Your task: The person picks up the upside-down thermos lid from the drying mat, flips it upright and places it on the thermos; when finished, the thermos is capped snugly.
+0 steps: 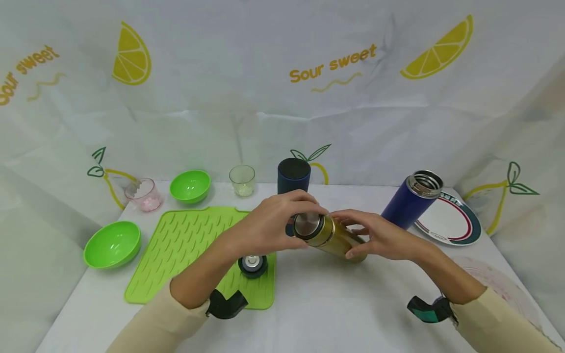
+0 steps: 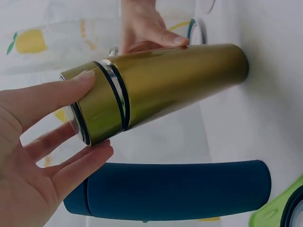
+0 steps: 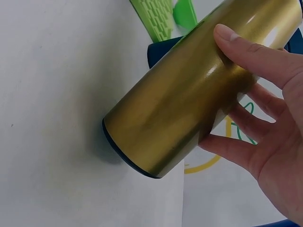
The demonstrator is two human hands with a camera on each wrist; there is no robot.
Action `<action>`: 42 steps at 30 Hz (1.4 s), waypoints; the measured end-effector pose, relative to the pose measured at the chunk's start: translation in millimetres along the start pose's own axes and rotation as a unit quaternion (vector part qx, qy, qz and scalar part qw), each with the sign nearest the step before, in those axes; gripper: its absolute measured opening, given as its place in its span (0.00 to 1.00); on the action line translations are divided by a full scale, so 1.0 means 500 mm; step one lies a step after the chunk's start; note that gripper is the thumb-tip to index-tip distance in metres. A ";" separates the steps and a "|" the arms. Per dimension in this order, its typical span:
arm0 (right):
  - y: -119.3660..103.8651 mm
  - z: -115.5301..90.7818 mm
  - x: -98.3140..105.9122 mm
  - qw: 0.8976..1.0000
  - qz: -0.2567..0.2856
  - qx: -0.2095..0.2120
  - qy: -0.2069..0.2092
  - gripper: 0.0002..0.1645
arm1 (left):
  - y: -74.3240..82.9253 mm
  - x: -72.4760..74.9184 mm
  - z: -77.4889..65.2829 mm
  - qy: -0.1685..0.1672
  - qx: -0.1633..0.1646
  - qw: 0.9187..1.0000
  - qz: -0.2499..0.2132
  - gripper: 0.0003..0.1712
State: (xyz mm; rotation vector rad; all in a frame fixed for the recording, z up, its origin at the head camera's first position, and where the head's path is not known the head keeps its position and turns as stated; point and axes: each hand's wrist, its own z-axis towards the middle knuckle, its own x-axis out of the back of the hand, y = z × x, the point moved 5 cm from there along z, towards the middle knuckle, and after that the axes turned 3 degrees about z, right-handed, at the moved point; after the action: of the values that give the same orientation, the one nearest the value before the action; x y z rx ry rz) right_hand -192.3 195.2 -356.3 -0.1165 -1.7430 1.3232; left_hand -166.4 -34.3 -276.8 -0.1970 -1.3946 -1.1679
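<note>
The gold thermos is slanting lengthwise between both hands' fingers: the left hand is gripping its steel-topped cap, the right hand grasping its body lower down.

The stopper lies on the mat, left of the flask.

You wear a plain cream-beige left sleeve and a matching right sleeve, both stopping short of the wrist, with soft creases in the cloth. At the left cuff sits a glossy black mount, curved and notched along its top. The black fitting at your right cuff shows a teal-green face. Your left hand and right hand are bare.
</note>
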 end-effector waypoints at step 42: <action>0.003 -0.001 0.003 1.000 -0.012 0.001 0.004 0.46 | 0.001 0.001 -0.005 0.008 0.037 0.994 0.101 0.44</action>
State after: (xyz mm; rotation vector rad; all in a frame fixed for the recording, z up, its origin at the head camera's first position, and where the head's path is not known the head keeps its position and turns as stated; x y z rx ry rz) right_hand -193.4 196.9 -356.9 -0.0998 -1.7309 1.3040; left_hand -164.5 -36.4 -276.7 -0.2680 -1.3677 -0.9470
